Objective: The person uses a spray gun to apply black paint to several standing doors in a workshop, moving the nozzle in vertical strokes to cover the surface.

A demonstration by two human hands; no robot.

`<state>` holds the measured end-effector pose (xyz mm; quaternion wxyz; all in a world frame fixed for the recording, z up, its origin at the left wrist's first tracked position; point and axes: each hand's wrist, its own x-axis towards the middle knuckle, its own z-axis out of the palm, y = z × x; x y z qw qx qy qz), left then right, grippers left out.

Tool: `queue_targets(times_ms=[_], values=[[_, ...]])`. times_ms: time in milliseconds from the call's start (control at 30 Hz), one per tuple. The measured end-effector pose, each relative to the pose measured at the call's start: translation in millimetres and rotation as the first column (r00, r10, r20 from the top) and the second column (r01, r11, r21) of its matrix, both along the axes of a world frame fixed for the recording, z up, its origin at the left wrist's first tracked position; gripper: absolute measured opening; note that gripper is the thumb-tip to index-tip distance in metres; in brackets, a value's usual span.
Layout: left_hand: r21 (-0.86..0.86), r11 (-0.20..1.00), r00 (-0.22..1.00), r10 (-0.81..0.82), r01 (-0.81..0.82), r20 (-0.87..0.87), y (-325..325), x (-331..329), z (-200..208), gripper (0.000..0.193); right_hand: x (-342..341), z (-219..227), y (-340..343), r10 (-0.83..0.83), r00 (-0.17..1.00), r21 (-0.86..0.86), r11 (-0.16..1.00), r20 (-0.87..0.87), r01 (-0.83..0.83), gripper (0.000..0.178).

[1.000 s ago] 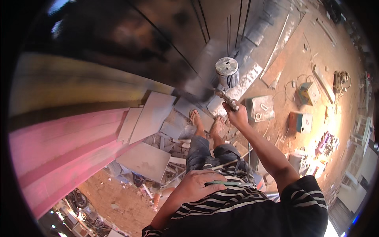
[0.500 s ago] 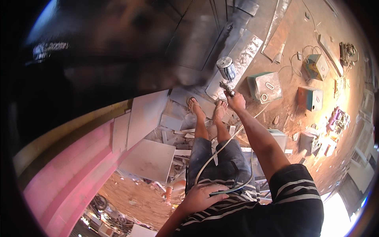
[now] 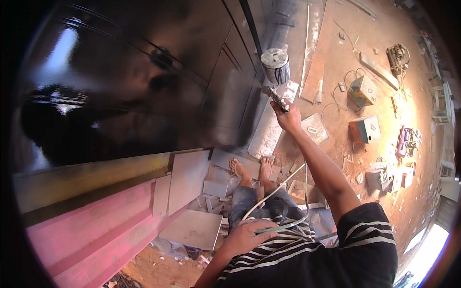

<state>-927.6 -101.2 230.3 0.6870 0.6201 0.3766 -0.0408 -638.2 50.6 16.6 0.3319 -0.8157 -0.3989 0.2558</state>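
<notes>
My right hand [image 3: 288, 118] is wrapped round the grip of a spray gun [image 3: 276, 98], with my arm stretched out ahead. On top of the gun sits a paint-smeared cup [image 3: 276, 66] with a pale lid. The gun's nose points left at a glossy black panelled surface [image 3: 192, 91], without touching it. At my waist my left hand [image 3: 249, 237] is closed on a hose [image 3: 294, 222]. The pale hose loops over my thighs, and its greenish part runs out beside the left fingers.
Low on the left runs a pink beam [image 3: 96, 225], with pale boards [image 3: 182, 181] leaning near it. Square tins [image 3: 366, 128], a motor-like machine [image 3: 398, 58] and loose planks [image 3: 378, 71] lie on the dirt floor to the right. Scraps surround my sandalled feet [image 3: 237, 167].
My right hand and the spray gun have shifted slightly farther ahead. The view has tilted, showing more of the black surface. My left hand keeps its hold on the hose.
</notes>
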Motion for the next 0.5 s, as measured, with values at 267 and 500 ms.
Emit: queue_targets(times_ms=[267, 500], values=[[-0.004, 1.0, 0.999, 0.023, -0.023, 0.026, 6.8, 2.2, 12.3, 0.035, 4.6, 91.2, -1.3, 0.095, 0.993, 0.366, 0.928, -0.07, -0.063, 0.029], [-0.045, 0.996, 0.997, 0.07, -0.072, -0.034, 1.3, -3.1, -22.2, 0.032, 8.8, -35.1, 39.6, -0.015, 0.999, 0.181, 0.983, 0.032, 0.009, 0.037]])
